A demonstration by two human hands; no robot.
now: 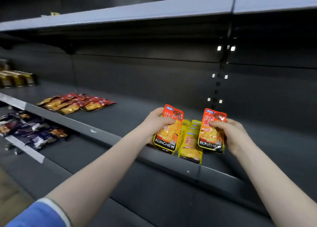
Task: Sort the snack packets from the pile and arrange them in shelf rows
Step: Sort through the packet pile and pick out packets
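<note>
Packets fill both of your hands. Your left hand (154, 122) grips an orange packet (169, 128) from its left edge, fingers curled behind it and thumb across the front. Your right hand (233, 134) pinches a second orange packet (211, 129) from its right edge, thumb on the printed face. Each packet stands nearly upright with its long axis running 12 to 6: the sealed top points to 12, tipped slightly toward 1, and the black KONCHEW band sits at the bottom. Both printed faces are turned toward you.

Between the two, at 6 of your hands' gap, a row of yellow packets (190, 141) stands on edge on the middle shelf (106, 122), close to its front lip, the row running back toward 12. Whether the held packets touch the shelf, you cannot tell.

Off at 9 to 10 on the same shelf, red packets (77, 103) lie flat in an overlapping row, their long axes slanting from 8 to 2. Farther toward 9, gold packs (17, 78) sit blurred at the back. On the lower shelf (85, 158) at 8, dark purple packets (34, 130) lie in a loose heap. A blue sleeve (36, 214) covers your left upper arm.
</note>
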